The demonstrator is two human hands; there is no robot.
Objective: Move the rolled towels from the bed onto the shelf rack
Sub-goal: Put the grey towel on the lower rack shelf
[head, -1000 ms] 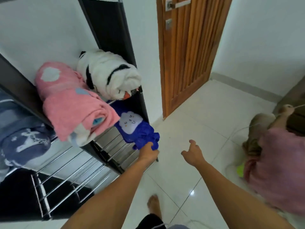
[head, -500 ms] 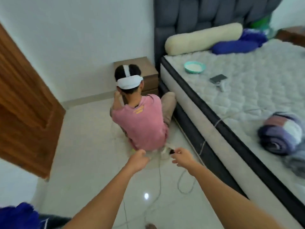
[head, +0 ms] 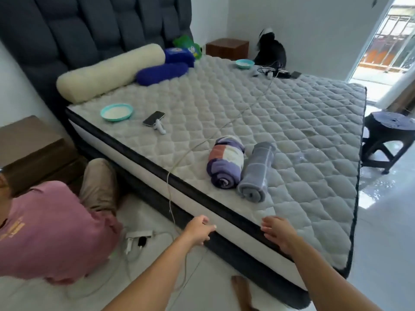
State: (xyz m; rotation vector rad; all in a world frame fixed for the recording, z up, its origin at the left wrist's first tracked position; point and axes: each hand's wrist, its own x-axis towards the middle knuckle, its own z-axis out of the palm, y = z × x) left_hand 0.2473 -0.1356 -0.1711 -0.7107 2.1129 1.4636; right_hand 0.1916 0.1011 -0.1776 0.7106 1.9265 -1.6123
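Two rolled towels lie touching side by side on the bed (head: 292, 135), near its front edge: a purple patterned towel (head: 225, 162) on the left and a grey towel (head: 257, 171) on the right. I judge both soft, light and easily squashed, with loose spiral ends facing me, so I would wrap around the middle of a roll to keep it from unrolling. My left hand (head: 198, 230) hovers at the mattress side, fingers loosely curled and empty. My right hand (head: 278, 232) is over the edge, its grip wide and empty, palm down. Both arms reach forward, short of the towels.
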